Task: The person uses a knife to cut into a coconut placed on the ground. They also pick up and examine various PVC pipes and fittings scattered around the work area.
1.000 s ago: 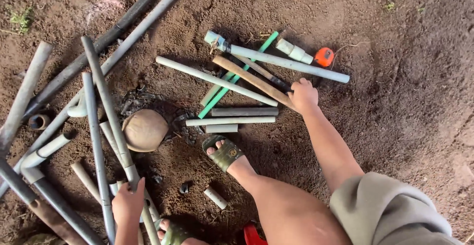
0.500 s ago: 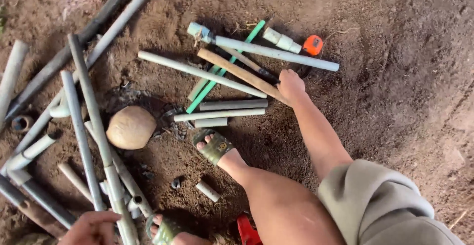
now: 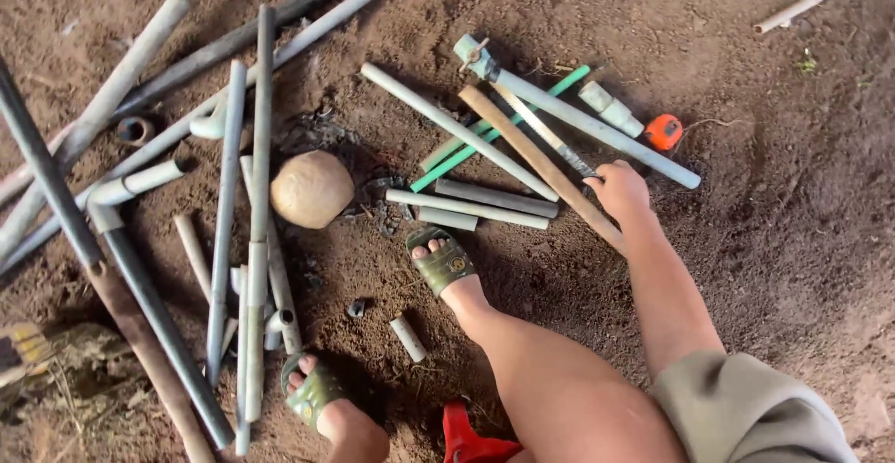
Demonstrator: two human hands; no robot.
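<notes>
The right hand [image 3: 620,191] is being held low over the bare earth, its fingers curled around the near end of a slim tool handle [image 3: 545,132] that is lying diagonally among the pipes; the grip is closed on it, though the fingertips are hidden beneath the hand. A wooden stick [image 3: 541,166] is lying just beside the handle, passing under the wrist, and a long grey pipe with a valve [image 3: 583,125] is running just beyond the knuckles. An orange tape measure [image 3: 664,131] is sitting near, past that pipe. A green pipe [image 3: 494,132] is being crossed by the stick. A round stone [image 3: 311,189] is resting well apart to the left. The left hand is not being shown.
</notes>
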